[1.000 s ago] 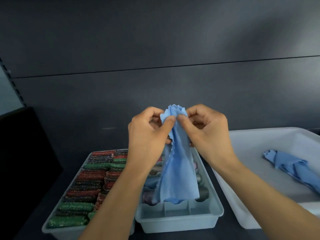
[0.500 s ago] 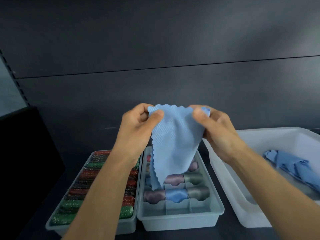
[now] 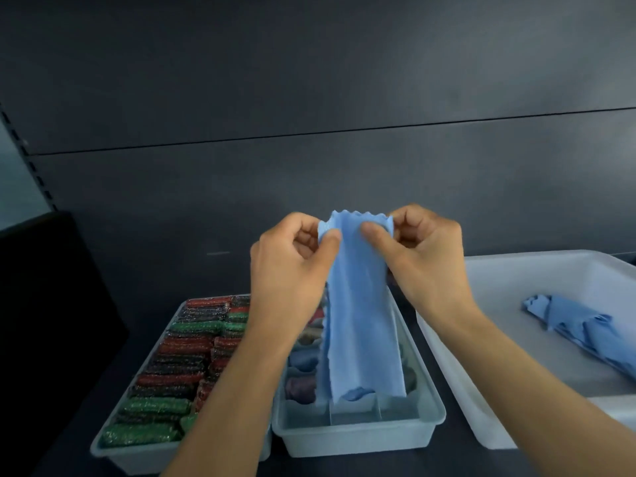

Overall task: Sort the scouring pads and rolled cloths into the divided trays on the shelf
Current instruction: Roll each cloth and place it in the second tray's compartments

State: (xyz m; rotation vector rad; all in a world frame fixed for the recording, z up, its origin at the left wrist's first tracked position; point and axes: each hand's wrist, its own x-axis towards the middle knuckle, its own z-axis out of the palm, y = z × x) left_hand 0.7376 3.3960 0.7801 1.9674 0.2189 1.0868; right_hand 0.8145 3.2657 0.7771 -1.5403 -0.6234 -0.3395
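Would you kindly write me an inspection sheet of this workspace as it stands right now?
Surface: dark shelf, carrying three containers side by side.
Job's things: blue cloth hangs unrolled over the divided tray, which holds rolled cloths; its front compartments look unfilled. The left tray is packed with scouring pads in green, red and dark colours. The white bin holds loose blue cloths.
Clutter: nothing seen.
Grippers: left hand and right hand each pinch the blue cloth's top edge.
Cables: nothing seen.
Surroundings: dark panelled wall behind; black block at the left.
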